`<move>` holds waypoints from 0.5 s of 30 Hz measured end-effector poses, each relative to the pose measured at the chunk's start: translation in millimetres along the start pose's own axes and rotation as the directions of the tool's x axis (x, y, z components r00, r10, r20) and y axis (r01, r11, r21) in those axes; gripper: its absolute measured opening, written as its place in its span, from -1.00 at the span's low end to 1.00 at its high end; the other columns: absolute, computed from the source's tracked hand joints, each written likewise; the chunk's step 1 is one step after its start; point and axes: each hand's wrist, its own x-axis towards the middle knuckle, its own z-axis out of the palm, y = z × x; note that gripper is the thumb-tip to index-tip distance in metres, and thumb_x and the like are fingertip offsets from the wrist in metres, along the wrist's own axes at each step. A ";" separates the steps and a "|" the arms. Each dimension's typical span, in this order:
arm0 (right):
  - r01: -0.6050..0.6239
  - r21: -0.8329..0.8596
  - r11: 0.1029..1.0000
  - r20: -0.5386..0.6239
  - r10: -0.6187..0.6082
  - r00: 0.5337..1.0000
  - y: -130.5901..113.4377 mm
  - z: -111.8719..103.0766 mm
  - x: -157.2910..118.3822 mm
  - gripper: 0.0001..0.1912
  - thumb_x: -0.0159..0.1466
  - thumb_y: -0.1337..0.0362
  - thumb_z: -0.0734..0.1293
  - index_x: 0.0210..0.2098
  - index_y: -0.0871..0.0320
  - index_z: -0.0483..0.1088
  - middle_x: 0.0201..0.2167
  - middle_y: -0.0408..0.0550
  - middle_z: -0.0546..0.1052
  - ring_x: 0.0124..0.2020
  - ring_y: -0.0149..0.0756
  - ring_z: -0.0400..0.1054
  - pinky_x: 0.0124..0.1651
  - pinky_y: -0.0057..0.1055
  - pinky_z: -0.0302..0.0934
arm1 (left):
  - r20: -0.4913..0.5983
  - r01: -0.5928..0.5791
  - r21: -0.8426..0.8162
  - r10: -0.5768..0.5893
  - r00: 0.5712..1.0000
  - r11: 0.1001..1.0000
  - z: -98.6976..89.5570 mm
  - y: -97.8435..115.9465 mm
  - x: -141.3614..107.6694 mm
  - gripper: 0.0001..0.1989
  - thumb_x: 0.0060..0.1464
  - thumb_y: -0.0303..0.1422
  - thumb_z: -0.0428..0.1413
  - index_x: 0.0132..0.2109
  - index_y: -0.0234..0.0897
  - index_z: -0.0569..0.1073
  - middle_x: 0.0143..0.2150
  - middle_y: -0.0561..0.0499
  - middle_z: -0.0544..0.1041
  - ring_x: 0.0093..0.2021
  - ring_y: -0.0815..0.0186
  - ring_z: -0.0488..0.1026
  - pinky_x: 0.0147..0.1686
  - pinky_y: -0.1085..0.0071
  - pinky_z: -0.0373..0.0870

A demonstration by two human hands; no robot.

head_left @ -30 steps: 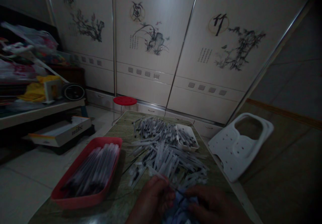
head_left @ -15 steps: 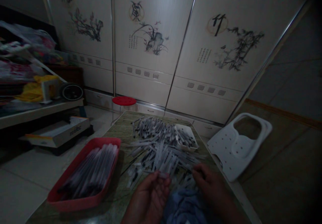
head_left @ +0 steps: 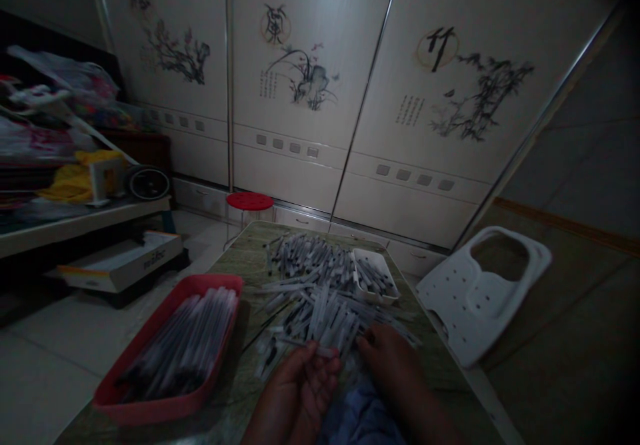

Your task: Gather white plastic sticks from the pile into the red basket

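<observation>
Two hands work at one loose heap of clear pens [head_left: 325,315] on a mottled table [head_left: 245,248]: the left hand [head_left: 295,392] curls around one pen [head_left: 320,350], the right hand [head_left: 393,365] closes at the heap's edge, its hold unclear. One red tray [head_left: 200,284] sits packed, one white tray [head_left: 373,295] part-filled, most pens still loose

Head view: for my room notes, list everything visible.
loose pens: many, clear and dark, heaped on the marbled table
red tray: one, red, left on table, full of pens
white tray: one, white, in the heap, holding pens
stool: one, red, beyond the table
perforated plastic board: one, white, floor at right
cardboard box: one, white, floor at left
wardrobe doors: three, cream, at the back
cloth: one, blue, near table edge
left hand: pen across its fingers
right hand: fingers at the heap
</observation>
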 end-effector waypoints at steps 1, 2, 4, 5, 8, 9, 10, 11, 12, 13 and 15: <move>-0.010 -0.012 1.000 0.002 0.010 1.000 -0.9 0.7 1.2 -0.77 0.31 0.15 0.30 -0.39 0.07 0.54 -0.32 0.02 0.63 -0.27 -0.09 0.52 -0.31 -0.29 0.07 | -0.004 0.001 0.001 -0.001 1.000 1.000 0.3 0.4 0.1 -0.85 0.29 -0.54 0.11 -0.29 -0.42 0.50 -0.38 -0.18 0.67 -0.45 0.30 0.63 -0.43 0.45 0.58; -0.017 -0.022 1.000 0.002 0.017 1.000 -1.6 1.5 2.1 -0.75 0.32 0.14 0.30 -0.39 0.07 0.54 -0.33 0.02 0.63 -0.27 -0.09 0.52 -0.32 -0.30 0.06 | -0.004 0.001 0.000 -0.001 1.000 1.000 0.8 0.7 0.3 -0.85 0.29 -0.54 0.11 -0.29 -0.42 0.50 -0.38 -0.19 0.67 -0.45 0.30 0.63 -0.42 0.45 0.59; -0.026 -0.032 0.999 0.000 0.026 1.000 -2.7 3.4 3.5 -0.74 0.32 0.14 0.29 -0.39 0.08 0.55 -0.33 0.03 0.63 -0.25 -0.08 0.51 -0.32 -0.30 0.06 | -0.004 -0.006 0.000 0.006 1.000 1.000 1.6 0.9 0.7 -0.85 0.29 -0.54 0.11 -0.30 -0.41 0.49 -0.38 -0.19 0.67 -0.44 0.29 0.64 -0.41 0.44 0.59; -0.027 -0.032 0.999 0.000 0.027 1.000 -3.1 4.3 4.1 -0.74 0.31 0.15 0.29 -0.39 0.09 0.56 -0.33 0.04 0.63 -0.25 -0.07 0.51 -0.32 -0.30 0.06 | -0.004 -0.008 0.003 0.008 1.000 1.000 2.0 0.9 0.9 -0.85 0.29 -0.54 0.11 -0.30 -0.41 0.49 -0.38 -0.19 0.67 -0.44 0.29 0.64 -0.41 0.44 0.59; -0.020 -0.003 1.000 -0.001 0.020 1.000 -2.6 4.7 5.3 -0.76 0.30 0.19 0.29 -0.39 0.10 0.56 -0.32 0.06 0.64 -0.26 -0.07 0.51 -0.31 -0.31 0.07 | -0.014 -0.006 0.027 0.006 1.000 1.000 2.5 0.5 1.6 -0.83 0.30 -0.52 0.10 -0.31 -0.42 0.49 -0.39 -0.18 0.66 -0.45 0.28 0.63 -0.45 0.45 0.57; -0.021 0.015 1.000 -0.004 0.021 1.000 -2.0 3.3 5.2 -0.77 0.30 0.20 0.29 -0.40 0.11 0.55 -0.33 0.06 0.63 -0.26 -0.08 0.51 -0.30 -0.31 0.08 | -0.019 -0.005 0.036 0.006 1.000 0.999 2.4 0.4 2.0 -0.82 0.30 -0.52 0.10 -0.31 -0.43 0.49 -0.40 -0.17 0.65 -0.46 0.29 0.63 -0.45 0.46 0.56; -0.023 0.038 0.999 -0.006 0.023 1.000 -1.3 1.1 4.5 -0.77 0.29 0.21 0.29 -0.41 0.11 0.55 -0.34 0.06 0.63 -0.27 -0.08 0.51 -0.30 -0.31 0.09 | -0.022 -0.006 0.044 0.007 1.000 0.999 2.2 0.2 2.6 -0.83 0.30 -0.52 0.10 -0.31 -0.43 0.49 -0.40 -0.16 0.65 -0.45 0.29 0.63 -0.45 0.46 0.56; -0.024 0.066 0.998 -0.009 0.024 1.000 -0.7 -2.0 2.8 -0.76 0.30 0.22 0.28 -0.42 0.11 0.54 -0.35 0.05 0.63 -0.28 -0.08 0.51 -0.29 -0.30 0.11 | -0.026 -0.011 0.051 0.012 1.000 0.999 1.9 -0.1 3.3 -0.84 0.30 -0.52 0.11 -0.30 -0.43 0.49 -0.40 -0.15 0.65 -0.45 0.29 0.63 -0.44 0.46 0.56; -0.020 0.102 0.995 -0.008 0.021 1.000 -0.1 -5.7 0.0 -0.76 0.30 0.21 0.27 -0.41 0.11 0.53 -0.36 0.04 0.63 -0.28 -0.09 0.51 -0.29 -0.31 0.13 | -0.029 -0.019 0.056 0.021 0.999 0.998 1.6 -0.5 4.3 -0.85 0.29 -0.52 0.12 -0.29 -0.42 0.49 -0.40 -0.15 0.65 -0.44 0.28 0.64 -0.43 0.46 0.57; -0.012 0.143 0.990 -0.004 0.012 1.000 0.3 -9.7 -4.3 -0.75 0.32 0.21 0.26 -0.39 0.11 0.53 -0.36 0.03 0.63 -0.28 -0.11 0.52 -0.28 -0.31 0.16 | -0.033 -0.031 0.058 0.032 0.999 0.998 1.1 -1.0 5.5 -0.87 0.29 -0.52 0.13 -0.28 -0.41 0.48 -0.39 -0.15 0.65 -0.43 0.27 0.64 -0.42 0.45 0.57; 0.024 0.239 0.971 0.021 -0.030 0.999 0.4 -16.4 -17.1 -0.72 0.35 0.16 0.23 -0.32 0.10 0.54 -0.35 -0.03 0.64 -0.28 -0.16 0.53 -0.27 -0.36 0.24 | -0.043 -0.049 0.052 0.052 0.998 0.997 0.3 -2.9 8.1 -0.91 0.28 -0.53 0.13 -0.25 -0.39 0.47 -0.36 -0.16 0.66 -0.40 0.27 0.65 -0.39 0.44 0.57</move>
